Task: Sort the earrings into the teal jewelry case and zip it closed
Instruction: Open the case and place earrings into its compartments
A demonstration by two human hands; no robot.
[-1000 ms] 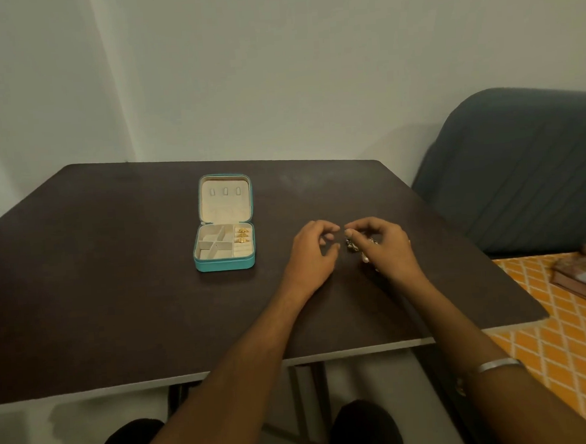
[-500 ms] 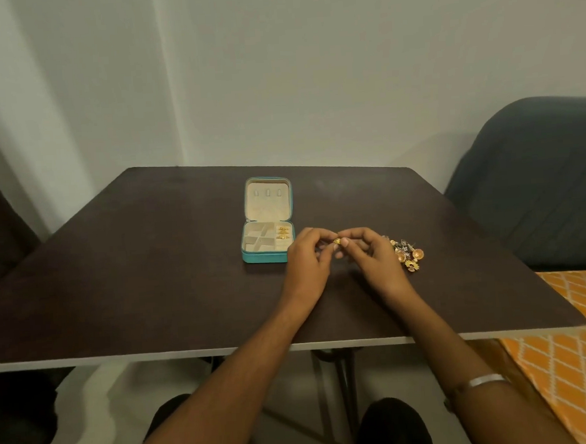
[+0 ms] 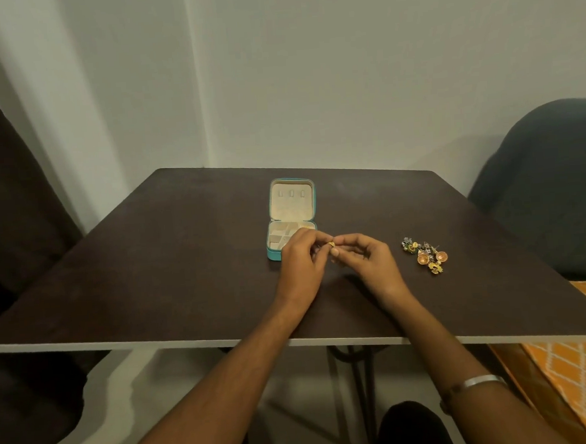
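The teal jewelry case (image 3: 292, 201) lies open on the dark table (image 3: 150, 265), its cream lid flat at the back and its divided tray towards me. My left hand (image 3: 302, 262) covers the tray's front right corner. A small gold earring (image 3: 331, 244) is pinched between the fingertips of both hands. My right hand (image 3: 367, 258) meets the left just right of the case. A pile of several gold, orange and silver earrings (image 3: 425, 255) lies on the table to the right of my right hand.
A dark blue-grey chair back (image 3: 549, 178) stands at the table's right. An orange patterned cloth (image 3: 582, 369) lies below the table's front right corner. A dark curtain (image 3: 6, 205) hangs at the left. A white wall corner is behind.
Both hands have moved left from the earring pile to the case's front edge, carrying one gold earring between them. The camera view has shifted too, so the pile now shows uncovered.
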